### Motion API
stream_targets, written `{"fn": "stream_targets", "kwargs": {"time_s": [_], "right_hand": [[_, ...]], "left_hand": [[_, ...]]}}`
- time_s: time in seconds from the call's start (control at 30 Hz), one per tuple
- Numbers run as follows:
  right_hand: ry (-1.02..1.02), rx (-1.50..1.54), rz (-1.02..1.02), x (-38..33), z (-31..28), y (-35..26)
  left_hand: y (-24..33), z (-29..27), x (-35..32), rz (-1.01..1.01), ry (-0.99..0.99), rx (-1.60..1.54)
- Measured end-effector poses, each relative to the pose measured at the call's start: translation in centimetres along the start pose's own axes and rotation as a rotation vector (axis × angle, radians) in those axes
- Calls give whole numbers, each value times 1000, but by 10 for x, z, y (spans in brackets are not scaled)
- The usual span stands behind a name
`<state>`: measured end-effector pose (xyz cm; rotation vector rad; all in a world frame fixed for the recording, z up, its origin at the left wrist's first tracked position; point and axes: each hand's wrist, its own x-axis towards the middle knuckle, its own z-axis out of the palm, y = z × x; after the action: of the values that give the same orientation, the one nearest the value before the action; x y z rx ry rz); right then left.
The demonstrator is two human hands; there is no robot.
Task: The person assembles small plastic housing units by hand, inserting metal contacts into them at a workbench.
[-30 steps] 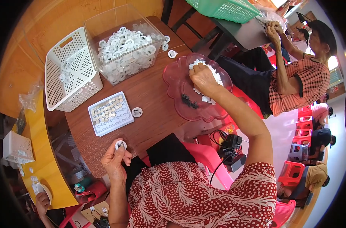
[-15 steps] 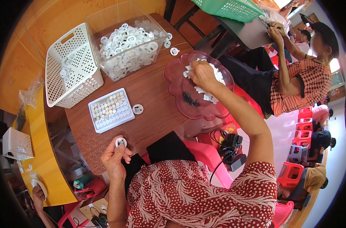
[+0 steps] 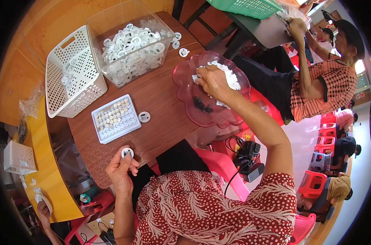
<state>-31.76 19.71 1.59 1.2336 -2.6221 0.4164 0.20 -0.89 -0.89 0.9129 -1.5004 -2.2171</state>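
Near the front edge of the table, my left hand [image 3: 122,169] pinches a small round white plastic part [image 3: 127,153] with a dark and metallic piece at its middle. My right hand [image 3: 213,83] reaches into a translucent red scalloped bowl [image 3: 181,87], fingers bent together over a heap of small white pieces [image 3: 231,77]. What its fingertips hold, if anything, is hidden. A clump of small black pieces [image 3: 202,105] lies in the same bowl. Beyond my left hand stands a white tray [image 3: 130,126] partly filled with silvery coin cells [image 3: 112,118]. One more round white part [image 3: 144,117] lies beside it.
A clear bin [image 3: 130,67] piled with white parts and a white perforated basket [image 3: 77,96] stand at the back left. Loose round parts [image 3: 183,52] lie near the bin. A co-worker [image 3: 324,77] sits at the right; another person's hand [image 3: 43,210] shows at lower left.
My right hand has shifted slightly within the white heap, its fingers still bent down. The left hand keeps hold of the round part. The whole view has moved a little.
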Motion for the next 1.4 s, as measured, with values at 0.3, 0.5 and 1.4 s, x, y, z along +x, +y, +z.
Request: {"fn": "stream_targets", "kwargs": {"time_s": [0.3,0.5,1.4], "right_hand": [[11,-72,-113,9,19,15],[97,150,46,-3,-7,13],[-242,1387,308,-78,3,-196]], "left_hand": [[-1,-1,0,8,2,-3],[-1,1,1,20,-29,0],[11,36,-8,136,-65,-169]]}}
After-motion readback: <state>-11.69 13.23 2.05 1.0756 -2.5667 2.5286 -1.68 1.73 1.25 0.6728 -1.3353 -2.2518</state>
